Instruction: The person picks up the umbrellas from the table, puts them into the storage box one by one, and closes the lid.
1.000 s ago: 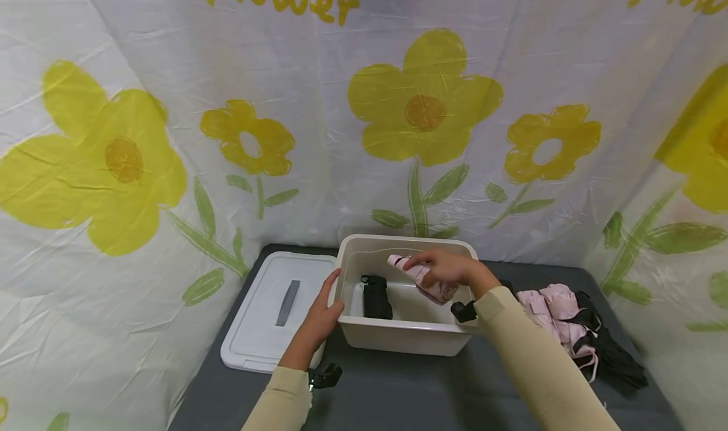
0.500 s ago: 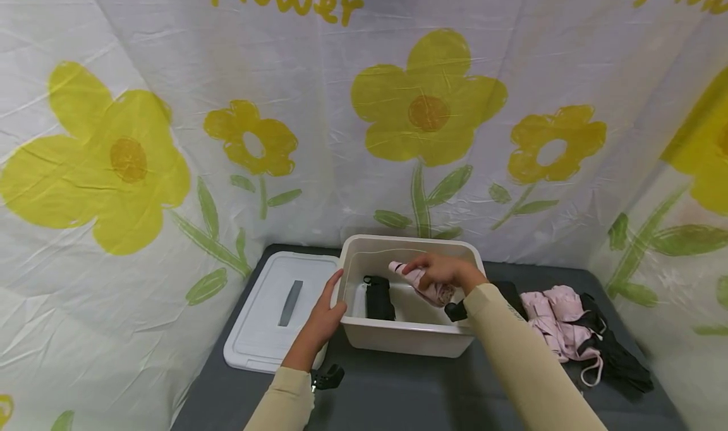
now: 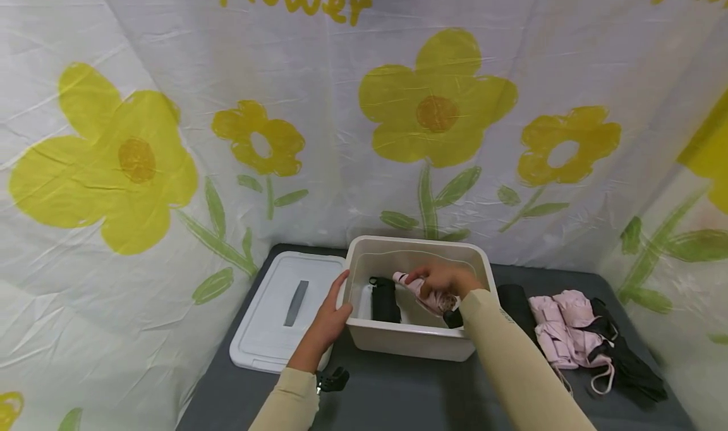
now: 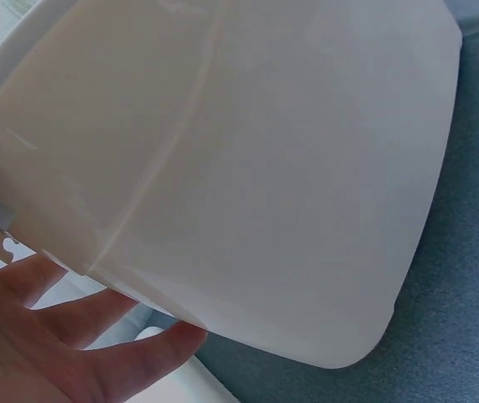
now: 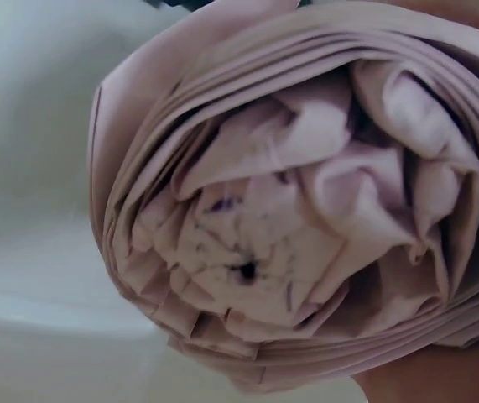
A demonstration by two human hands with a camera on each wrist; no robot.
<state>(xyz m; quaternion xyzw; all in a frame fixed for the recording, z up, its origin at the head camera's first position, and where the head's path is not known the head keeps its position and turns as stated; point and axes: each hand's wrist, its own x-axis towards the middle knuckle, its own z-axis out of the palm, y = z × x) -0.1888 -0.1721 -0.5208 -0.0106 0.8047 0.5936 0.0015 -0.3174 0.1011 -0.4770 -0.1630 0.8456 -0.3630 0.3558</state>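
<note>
A cream plastic box [image 3: 409,341] stands at the middle of the table. My right hand [image 3: 440,279] reaches inside it and grips a pink folded umbrella [image 3: 435,300]. That umbrella lies slanted, its narrow handle end towards the back left. In the right wrist view, the wrapped, pleated end of the pink umbrella [image 5: 256,243] fills most of the picture. A black folded umbrella [image 3: 385,301] lies in the left part of the box. On the box's left side rests my left hand [image 3: 328,317], its fingers [image 4: 151,357] against the outer wall in the left wrist view.
A white lid [image 3: 273,330] with a grey handle lies flat left of the box. To the right sit several pink umbrellas [image 3: 569,327] and black ones [image 3: 634,374] with cord loops, and a black roll [image 3: 516,308]. A flower-printed curtain [image 3: 335,197] closes the back.
My right hand has lowered the pink umbrella deeper into the box and shifted slightly left over it. The left hand stays at the box's side. The head view has turned slightly left.
</note>
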